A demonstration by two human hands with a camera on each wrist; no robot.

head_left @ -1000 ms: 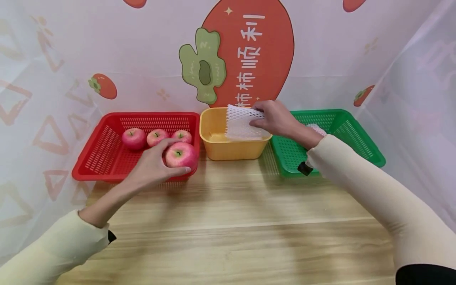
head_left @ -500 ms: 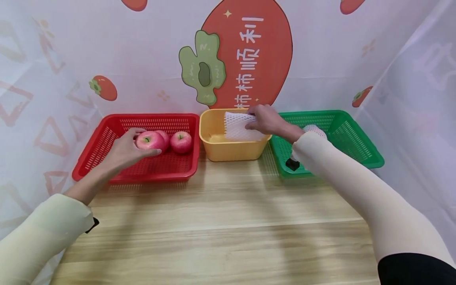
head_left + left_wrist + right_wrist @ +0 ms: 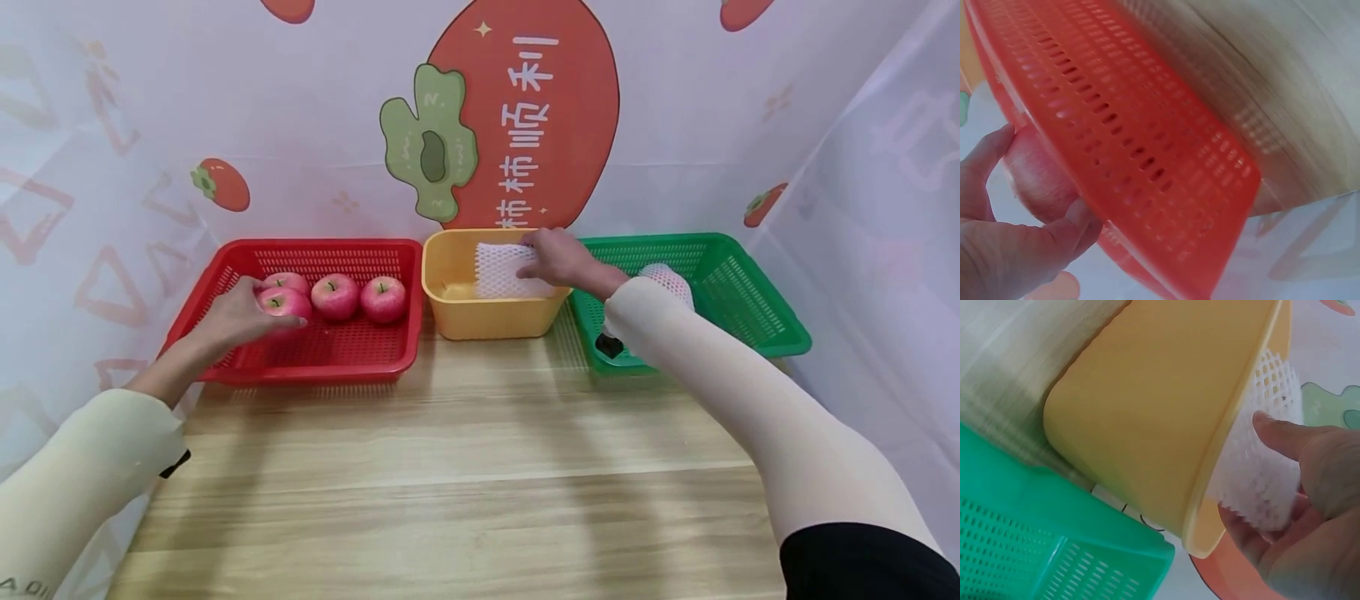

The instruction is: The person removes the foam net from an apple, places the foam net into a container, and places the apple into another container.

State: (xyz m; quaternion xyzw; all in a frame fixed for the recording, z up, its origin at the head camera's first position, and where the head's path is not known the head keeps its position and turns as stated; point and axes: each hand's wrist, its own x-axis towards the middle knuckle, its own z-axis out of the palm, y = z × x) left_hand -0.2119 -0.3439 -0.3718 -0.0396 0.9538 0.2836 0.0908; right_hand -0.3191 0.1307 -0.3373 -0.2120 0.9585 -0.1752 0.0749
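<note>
My left hand (image 3: 237, 317) holds a red-pink apple (image 3: 287, 304) inside the red basket (image 3: 352, 369), thumb on one side and fingers on the other. Three more apples (image 3: 335, 297) lie behind and to the right of it. In the left wrist view, the basket's wall partly hides the held apple (image 3: 1038, 178). Over the yellow bin (image 3: 491, 321), my right hand (image 3: 558, 257) pinches a white foam fruit net (image 3: 501, 271). The right wrist view shows thumb and fingers on opposite sides of this net (image 3: 1257, 462), whose lower end is hidden behind the bin's rim.
A green basket (image 3: 750, 308) stands right of the yellow bin, with a net-covered fruit (image 3: 667, 282) in it, partly behind my right forearm. The wooden table (image 3: 465, 467) stretches in front of the containers. A printed curtain (image 3: 322, 100) encloses the back and sides.
My left hand has carried the apple leftward and lower, from the red basket's right front to its left part. My right hand has sunk slightly with the net, still over the yellow bin.
</note>
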